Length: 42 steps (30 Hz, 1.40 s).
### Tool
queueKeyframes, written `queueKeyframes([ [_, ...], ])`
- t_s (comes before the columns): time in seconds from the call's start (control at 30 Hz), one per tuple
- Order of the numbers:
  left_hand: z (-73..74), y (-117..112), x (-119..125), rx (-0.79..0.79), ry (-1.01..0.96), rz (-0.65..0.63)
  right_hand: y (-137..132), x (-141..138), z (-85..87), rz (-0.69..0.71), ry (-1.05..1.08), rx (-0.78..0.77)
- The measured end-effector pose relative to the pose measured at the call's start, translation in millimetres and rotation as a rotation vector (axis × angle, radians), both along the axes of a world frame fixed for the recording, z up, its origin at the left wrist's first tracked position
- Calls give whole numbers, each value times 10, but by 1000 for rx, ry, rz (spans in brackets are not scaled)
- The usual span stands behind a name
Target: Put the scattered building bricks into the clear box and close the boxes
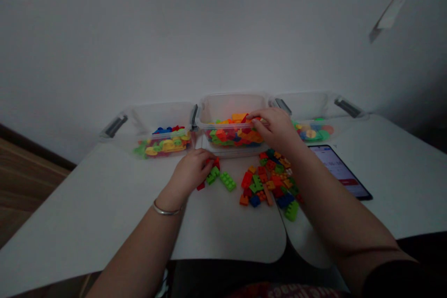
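My left hand lies curled over a red plastic brick on the white table, close to a green brick and a second green brick. A small red brick sits just below my fingers. My right hand reaches over the front rim of the middle clear plastic bin, its fingertips among orange and red bricks. Whether those fingers grip anything is hidden. A loose pile of mixed bricks lies on the table below my right forearm.
A clear bin of mixed yellow, green and red pieces stands to the left, and another with round pieces to the right. A lit phone or tablet lies at right. The wall rises behind; the table's rounded edges are nearest me.
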<state>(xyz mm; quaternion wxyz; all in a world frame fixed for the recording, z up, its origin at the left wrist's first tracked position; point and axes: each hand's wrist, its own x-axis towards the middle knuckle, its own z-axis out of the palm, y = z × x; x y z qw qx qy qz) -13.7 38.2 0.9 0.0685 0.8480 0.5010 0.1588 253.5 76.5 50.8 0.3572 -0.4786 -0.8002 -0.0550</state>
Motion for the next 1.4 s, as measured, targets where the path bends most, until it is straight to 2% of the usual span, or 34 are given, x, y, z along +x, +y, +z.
queueKeyframes([
  [0.2, -18, 4, -5, -3, -16, -1, -66, 1, 47, 45, -110, -41],
  [0.37, -10, -1, -11, -11, -5, -1, -35, 45, 14, 88, -27, -24],
  [0.5, -29, 6, -22, 6, -5, 1, -52, 44, 21, 125, 74, 87],
  [0.63, -32, 5, -29, 23, -14, 10, -185, -40, 102, 172, 117, 179],
  [0.73, -16, -3, -26, 33, -22, 31, -304, -137, 155, 322, 57, 66],
  [0.8, -8, -7, -24, 33, -30, 48, -367, -210, 163, 416, -37, -72],
  [0.87, -5, -9, -24, 25, -39, 52, -408, -282, 143, 451, -156, -218],
  [1.0, -2, -7, -31, 19, -41, 52, -429, -383, 40, 426, -397, -448],
  [1.13, -5, -6, -37, 22, -29, 64, -409, -389, -48, 444, -534, -595],
  [1.33, -23, -1, -40, 33, -22, 53, -381, -312, -97, 304, -583, -659],
  [1.4, -18, -4, -34, 29, -23, 59, -359, -293, -129, 297, -586, -654],
])
